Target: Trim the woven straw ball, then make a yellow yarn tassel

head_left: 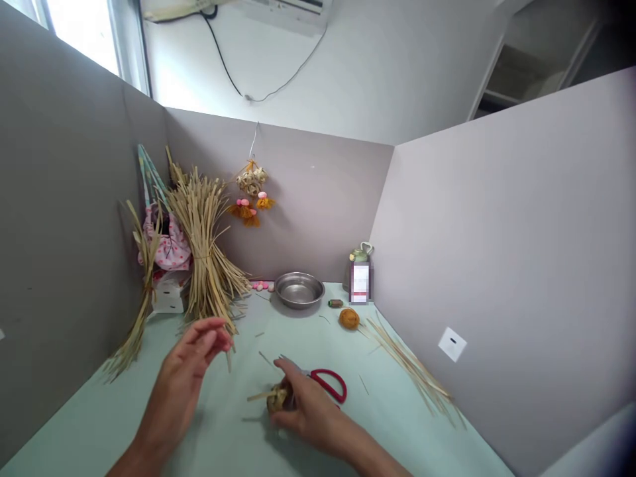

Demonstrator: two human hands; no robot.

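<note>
My right hand [311, 407] is closed around a small woven straw ball [276, 399] low over the table. A loose strip end sticks out of the ball to the left, and my fingers hide its right side. Just behind that hand lie scissors with red handles [335, 384], partly covered by it. My left hand [191, 361] is raised to the left, apart from the ball, its fingers loosely curved with nothing seen in them.
A tied straw bundle [201, 245] leans at the back left beside a pink spotted bag [171, 248]. Further right are a metal bowl [299, 291], an orange-brown yarn ball [349, 318], a bottle [360, 278] and loose straw strips [412, 368]. A tasselled ornament [252, 182] hangs behind.
</note>
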